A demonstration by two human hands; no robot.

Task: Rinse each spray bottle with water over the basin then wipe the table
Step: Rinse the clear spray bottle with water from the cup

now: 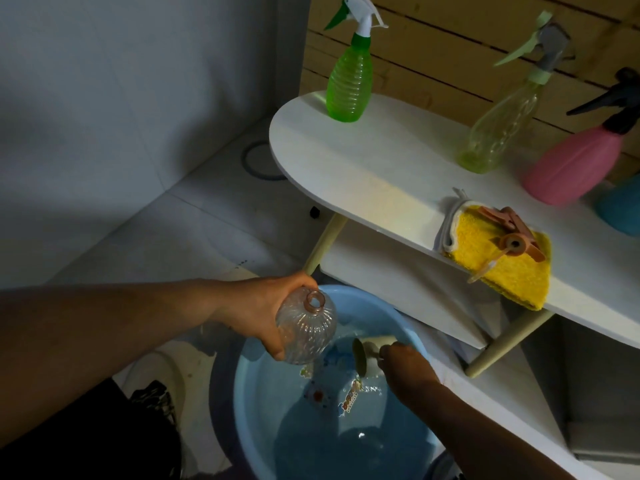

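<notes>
My left hand (pixel 263 310) grips a clear ribbed bottle (pixel 306 330) with its spray head off, its open pinkish neck facing up, above the blue basin (pixel 367 303) of water. My right hand (pixel 405 367) holds a small cream cup (pixel 369 355) by its handle, tilted over the water beside the bottle. On the white table (pixel 381 174) stand a green spray bottle (pixel 349 81), a clear yellowish spray bottle (pixel 502 123), a pink spray bottle (pixel 575 164) and part of a blue one (pixel 621 209). A pink spray head (pixel 512 237) lies on a yellow cloth (pixel 502 268).
The table has a lower white shelf (pixel 398 282) and cream legs (pixel 325 242) just behind the basin. A grey wall (pixel 138 98) and tiled floor (pixel 214 209) lie to the left. A dark bag (pixel 152 403) sits by the basin's left side.
</notes>
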